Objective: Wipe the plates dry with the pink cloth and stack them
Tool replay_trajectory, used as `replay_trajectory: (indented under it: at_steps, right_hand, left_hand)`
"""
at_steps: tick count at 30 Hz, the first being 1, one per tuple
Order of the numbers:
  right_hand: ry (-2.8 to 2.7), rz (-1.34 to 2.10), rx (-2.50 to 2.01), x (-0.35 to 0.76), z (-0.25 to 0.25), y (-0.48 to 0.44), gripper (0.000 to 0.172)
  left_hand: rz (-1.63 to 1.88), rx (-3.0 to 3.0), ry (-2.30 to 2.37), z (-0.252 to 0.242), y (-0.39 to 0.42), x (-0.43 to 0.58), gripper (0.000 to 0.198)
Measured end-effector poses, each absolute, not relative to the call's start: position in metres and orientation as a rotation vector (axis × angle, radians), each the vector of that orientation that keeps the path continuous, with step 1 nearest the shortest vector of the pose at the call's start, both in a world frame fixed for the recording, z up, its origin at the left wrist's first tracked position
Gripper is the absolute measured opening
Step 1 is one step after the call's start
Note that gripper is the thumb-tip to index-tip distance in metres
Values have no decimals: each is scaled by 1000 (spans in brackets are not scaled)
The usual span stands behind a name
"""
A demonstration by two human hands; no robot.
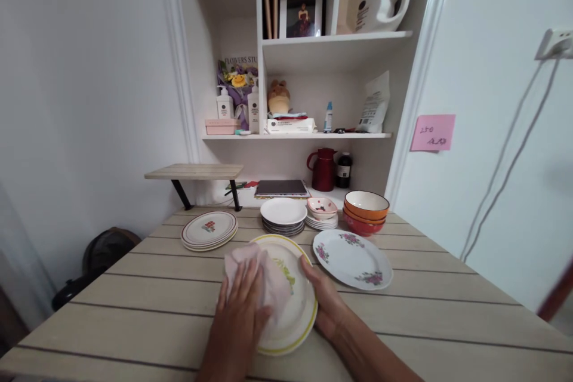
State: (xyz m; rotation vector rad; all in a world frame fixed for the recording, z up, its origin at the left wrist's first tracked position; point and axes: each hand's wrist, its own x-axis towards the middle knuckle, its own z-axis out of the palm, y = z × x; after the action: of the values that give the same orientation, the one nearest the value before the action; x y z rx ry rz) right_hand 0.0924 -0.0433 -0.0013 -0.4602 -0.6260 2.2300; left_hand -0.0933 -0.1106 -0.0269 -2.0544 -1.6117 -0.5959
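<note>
A pale pink cloth (277,289) lies against the left part of a white plate with a yellow rim (298,325). My left hand (244,304) holds the cloth against the plate, fingers extended over it. On the plate's right edge, my right hand (329,301) has its thumb over the rim and its other fingers at the side, partly hidden. Green leaf decoration shows between the hands. The plate looks tilted above the wooden table (152,304).
Floral-centred plates (209,228) are stacked left. Behind are white plates (283,211), small dishes (322,208) and orange and red bowls (366,212). An oval flowered plate (353,258) lies right. A small raised shelf (194,172) stands back left.
</note>
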Motion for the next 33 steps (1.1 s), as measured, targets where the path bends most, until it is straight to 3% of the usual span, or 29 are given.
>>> replay_trajectory:
  at_steps: [7, 10, 14, 16, 23, 28, 33]
  right_hand:
    - [-568, 2148, -441, 99, -2, -39, 47]
    - [-533, 2174, -392, 105, 0, -41, 45]
    - [-558, 2334, -417, 108, 5, -45, 61]
    - [-572, 2283, -446, 107, 6, -45, 59]
    - [-598, 2115, -504, 95, 0, -40, 55]
    - [-547, 2078, -531, 97, -3, -38, 52]
    - [-504, 2109, -455, 106, -5, -37, 43]
  left_hand:
    - [-663, -2070, -1724, 5, -67, -27, 63]
    - [-692, -2154, -1614, -11, -81, -8, 69]
    - [-661, -2233, -1270, -44, -114, -25, 80]
    - [-678, -2176, -1132, -54, -126, -46, 79]
    - [-590, -2036, -1683, -29, -103, -91, 56]
    - [-688, -2009, -1719, -2, -60, -56, 61]
    - [-748, -2230, -1561, -15, -74, -7, 76]
